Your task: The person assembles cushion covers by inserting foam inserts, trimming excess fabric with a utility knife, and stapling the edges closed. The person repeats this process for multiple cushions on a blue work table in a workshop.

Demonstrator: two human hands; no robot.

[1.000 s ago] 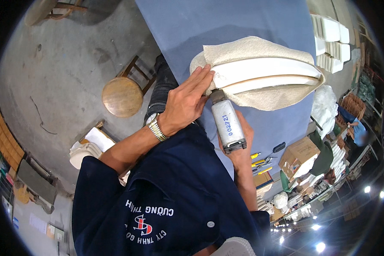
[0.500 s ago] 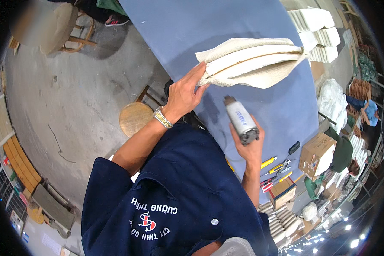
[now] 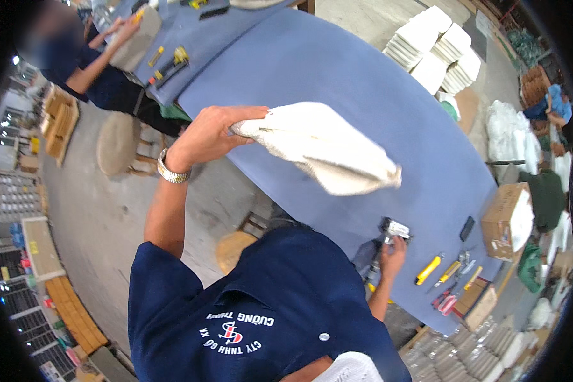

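Note:
My left hand (image 3: 215, 135) is closed on the near-left end of a cream fabric-covered seat pad (image 3: 325, 149). Held above the blue table, the pad is tilted, with loose cloth hanging along its lower side and a gathered corner at its far right. Down at the table's near right, my right hand (image 3: 393, 258) has its fingers around a white and dark staple gun (image 3: 398, 230). The tool seems to rest on the table top; part of its grip is hidden behind the fingers.
Right of the staple gun lie a yellow cutter (image 3: 429, 270), a yellow-handled screwdriver (image 3: 449, 272), red-handled pliers (image 3: 445, 303) and a wooden box (image 3: 479, 305). A cardboard box (image 3: 504, 219) stands beyond. White pads (image 3: 420, 38) are stacked behind the table. A co-worker (image 3: 89, 76) works at far left.
The staple gun has gone from beneath the pad down to the table at right, with my right hand. My left hand has moved left and turned the pad, hiding its open inner side.

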